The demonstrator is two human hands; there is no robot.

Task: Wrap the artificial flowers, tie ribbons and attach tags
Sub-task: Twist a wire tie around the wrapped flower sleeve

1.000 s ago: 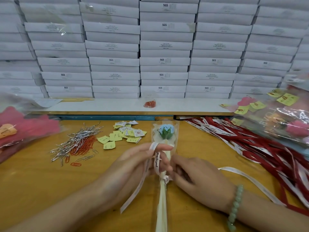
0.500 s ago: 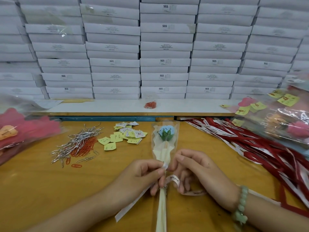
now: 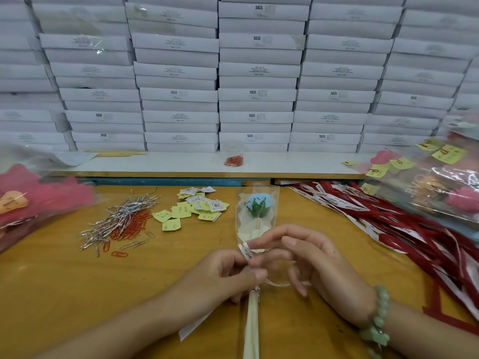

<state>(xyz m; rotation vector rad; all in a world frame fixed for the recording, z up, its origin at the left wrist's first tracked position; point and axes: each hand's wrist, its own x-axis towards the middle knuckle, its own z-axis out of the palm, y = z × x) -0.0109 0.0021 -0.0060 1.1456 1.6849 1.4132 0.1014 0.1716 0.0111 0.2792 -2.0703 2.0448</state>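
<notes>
Over table (image 3: 51,281), left hand (image 3: 225,275) and right hand (image 3: 318,265) fingers (image 3: 263,244) pinch ribbon (image 3: 245,251) below flower (image 3: 258,204).

Printed in bold black on the ends of many white boxes (image 3: 258,7) stacked along the back: "SGS". Finer lines of print on neighbouring box labels, too small to read. Across the clear sleeve (image 3: 270,216) over the blue flower (image 3: 264,200), in dark capitals: "LOVE YOU". On the clear wrapping of the bundle (image 3: 425,187) at the right edge, large pale letters, turned upside down, seemingly "LOVE". Dark script along the white ribbon (image 3: 245,251) looped below the flower and on the heaped ribbons (image 3: 334,200) at right, illegible. Likewise the handwriting on the yellow tags (image 3: 178,211).
</notes>
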